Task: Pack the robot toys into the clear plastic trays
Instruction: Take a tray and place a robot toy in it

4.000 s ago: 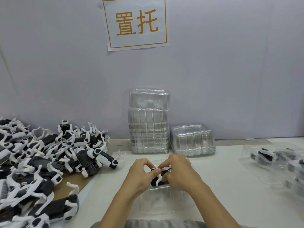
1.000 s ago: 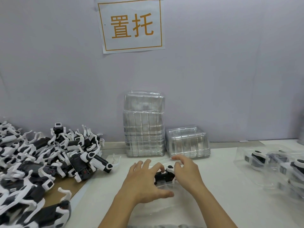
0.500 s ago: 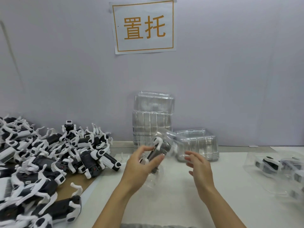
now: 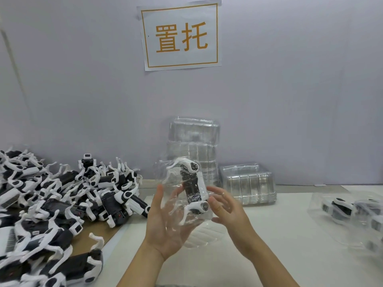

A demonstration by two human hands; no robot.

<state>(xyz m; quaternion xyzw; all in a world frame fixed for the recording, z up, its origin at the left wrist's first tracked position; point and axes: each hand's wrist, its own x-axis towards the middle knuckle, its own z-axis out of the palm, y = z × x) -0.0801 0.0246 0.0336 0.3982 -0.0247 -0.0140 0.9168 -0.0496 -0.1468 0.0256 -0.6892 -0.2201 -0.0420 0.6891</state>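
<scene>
1. Head view, only one there is: mid-frame, the left hand [image 4: 165, 222] is spread wide under a clear plastic tray [image 4: 182, 195], cupping it from below with straight fingers. The tray is lifted off the table [image 4: 279, 235] and tipped up on end.
2. A black-and-white robot toy [image 4: 193, 187] sits inside that tray, standing nearly vertical. The right hand [image 4: 226, 212] is just beside the tray's right edge, fingers relaxed and fairly open; can't tell if they actually touch it.
3. What could go wrong, imo: tilted like that with just an open palm under it, the slippery tray could slide off, or the toy could pop out of its pocket if it isn't seated properly.
4. Containers: a tall stack of empty trays [image 4: 193, 150] stands against the wall at center, a shorter stack [image 4: 248, 183] just right of it.
5. Right edge of frame: packed trays [image 4: 348, 210] with toys inside, pretty blurry.
6. Left side: a big pile of loose robot toys [image 4: 62, 195] waiting to go in.
</scene>
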